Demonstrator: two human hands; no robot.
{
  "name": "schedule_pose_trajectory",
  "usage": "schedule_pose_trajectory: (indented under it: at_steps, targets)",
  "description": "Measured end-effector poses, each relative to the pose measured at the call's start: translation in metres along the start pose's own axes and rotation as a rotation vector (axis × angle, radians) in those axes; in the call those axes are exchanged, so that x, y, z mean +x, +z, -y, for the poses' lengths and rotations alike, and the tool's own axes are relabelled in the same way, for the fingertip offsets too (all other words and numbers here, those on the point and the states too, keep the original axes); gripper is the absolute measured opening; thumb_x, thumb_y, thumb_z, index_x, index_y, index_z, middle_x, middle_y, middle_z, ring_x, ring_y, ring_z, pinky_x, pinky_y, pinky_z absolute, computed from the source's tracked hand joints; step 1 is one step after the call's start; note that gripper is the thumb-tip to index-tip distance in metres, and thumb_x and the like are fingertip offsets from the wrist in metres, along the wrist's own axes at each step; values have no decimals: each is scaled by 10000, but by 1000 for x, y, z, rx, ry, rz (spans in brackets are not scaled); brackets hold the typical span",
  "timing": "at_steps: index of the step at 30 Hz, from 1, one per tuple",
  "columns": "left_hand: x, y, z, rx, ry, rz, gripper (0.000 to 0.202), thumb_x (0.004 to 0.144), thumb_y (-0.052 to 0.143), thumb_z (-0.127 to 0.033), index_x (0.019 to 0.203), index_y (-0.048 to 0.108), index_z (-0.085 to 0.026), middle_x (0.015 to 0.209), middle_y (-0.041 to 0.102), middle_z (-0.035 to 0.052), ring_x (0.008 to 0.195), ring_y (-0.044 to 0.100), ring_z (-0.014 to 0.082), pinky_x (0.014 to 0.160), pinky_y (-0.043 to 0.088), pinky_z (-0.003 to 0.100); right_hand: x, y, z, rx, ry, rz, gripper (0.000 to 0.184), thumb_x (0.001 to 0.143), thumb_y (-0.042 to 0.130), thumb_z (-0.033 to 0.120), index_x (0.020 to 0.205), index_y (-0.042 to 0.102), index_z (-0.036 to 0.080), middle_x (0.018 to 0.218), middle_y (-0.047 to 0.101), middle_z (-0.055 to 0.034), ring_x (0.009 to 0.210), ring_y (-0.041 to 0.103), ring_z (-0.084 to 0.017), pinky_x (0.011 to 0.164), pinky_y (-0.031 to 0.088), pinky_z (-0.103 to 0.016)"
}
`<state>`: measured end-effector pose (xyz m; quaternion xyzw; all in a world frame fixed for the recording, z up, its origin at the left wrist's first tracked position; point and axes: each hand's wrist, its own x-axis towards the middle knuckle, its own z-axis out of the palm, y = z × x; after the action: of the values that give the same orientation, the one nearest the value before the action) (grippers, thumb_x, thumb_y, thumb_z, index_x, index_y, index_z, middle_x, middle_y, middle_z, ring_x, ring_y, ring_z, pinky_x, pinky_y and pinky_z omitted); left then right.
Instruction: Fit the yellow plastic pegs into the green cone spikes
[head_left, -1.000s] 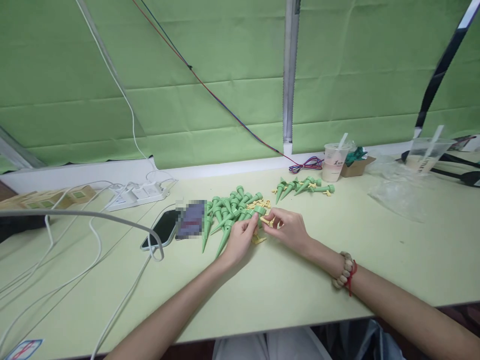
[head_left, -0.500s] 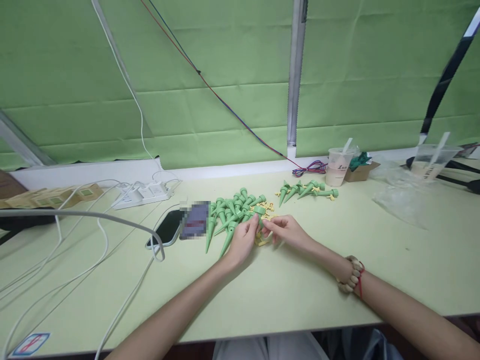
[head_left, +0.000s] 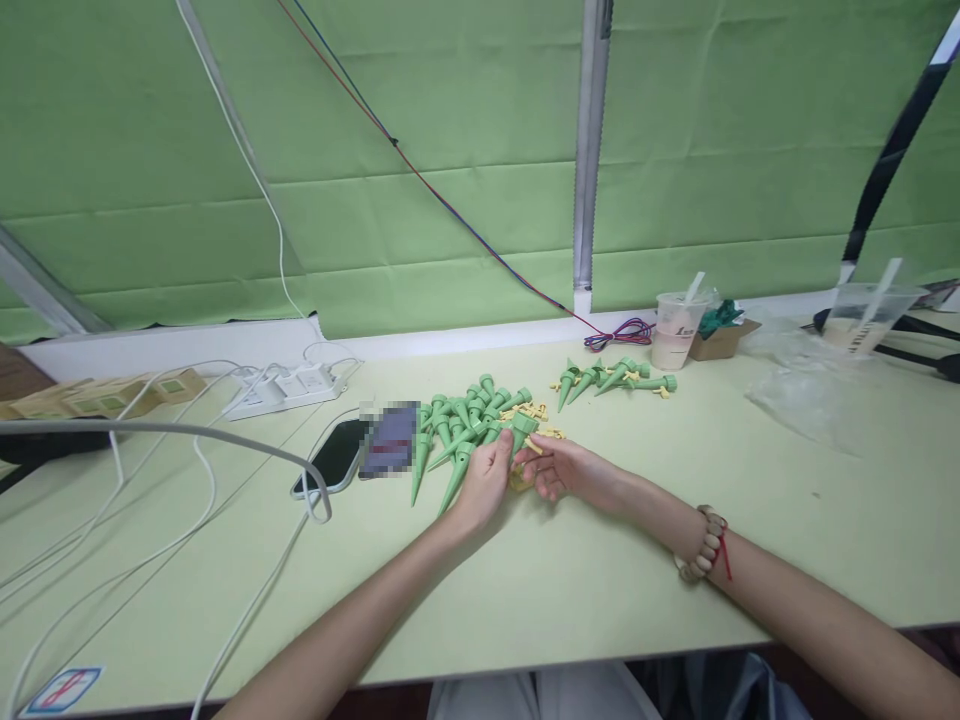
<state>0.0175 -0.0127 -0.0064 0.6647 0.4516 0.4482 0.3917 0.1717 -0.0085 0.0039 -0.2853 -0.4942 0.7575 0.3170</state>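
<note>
My left hand point(head_left: 484, 475) is closed around a green plant watering spike point(head_left: 523, 428), its wide capped end pointing up and away from me. Close beside it is my right hand point(head_left: 566, 470), with a small yellow plastic piece point(head_left: 534, 446) at its thumb and fingertips, against the spike. The other right fingers are loosely curled. Whether the yellow piece is fixed into the spike cannot be seen. Left of and behind my hands lies a pile of green spikes point(head_left: 457, 425). More yellow pieces point(head_left: 536, 410) are scattered behind and under my hands.
A second group of green spikes with yellow pieces point(head_left: 619, 378) lies farther back. On the left are a phone point(head_left: 341, 455), a dark pixelated item point(head_left: 390, 440), a power strip point(head_left: 285, 390) and loose cables. Drink cups point(head_left: 675, 335) and a plastic bag point(head_left: 802, 400) stand right.
The spike in my left hand has tilted, showing more of its wide end. My right hand has turned and its lower fingers have spread a little, with the yellow piece now visible.
</note>
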Motion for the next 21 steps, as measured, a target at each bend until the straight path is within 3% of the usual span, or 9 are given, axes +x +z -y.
schedule_pose_trajectory:
  at_steps: [5,10,12,16,18,21]
  targets:
    - [-1,-2,-5,50,33,-8,532,818,331,-574,479,360,-165,420,301,-42,433,262,76,454,207,239,-2,-3,3,-21,-9,9,275,739,620,439,777,677,173,684,640,5,503,502,-51,464,384,-155]
    - [-2,-4,-6,182,78,6,506,847,323,-514,531,454,-140,507,370,-23,499,294,83,494,217,233,-1,-10,5,-301,-89,-65,296,686,656,445,751,682,158,769,681,-32,511,517,-67,501,398,-190]
    - [-3,-3,-6,258,61,-2,491,840,334,-518,554,474,-144,518,385,-21,509,312,90,500,219,231,-1,-10,4,-518,-179,-166,314,679,648,461,708,679,149,734,685,-40,503,533,-89,504,398,-210]
    - [-4,-1,-6,362,34,-12,454,828,353,-525,585,472,-160,525,363,-27,513,312,98,504,226,227,0,-8,-3,-1016,-384,-490,283,742,583,414,616,670,177,420,573,11,441,530,-120,509,363,-228]
    - [-4,-1,-7,350,38,-12,457,831,340,-528,588,470,-164,527,364,-26,515,322,103,504,231,230,0,-7,-5,-1120,-450,-541,286,778,541,381,601,661,190,381,539,21,433,533,-121,510,353,-226]
    - [-3,0,-6,273,37,-37,475,827,330,-545,559,426,-165,518,336,-28,507,302,100,495,221,239,0,-6,-7,-1065,-476,-515,301,786,532,394,594,632,186,421,549,22,425,540,-114,487,358,-217]
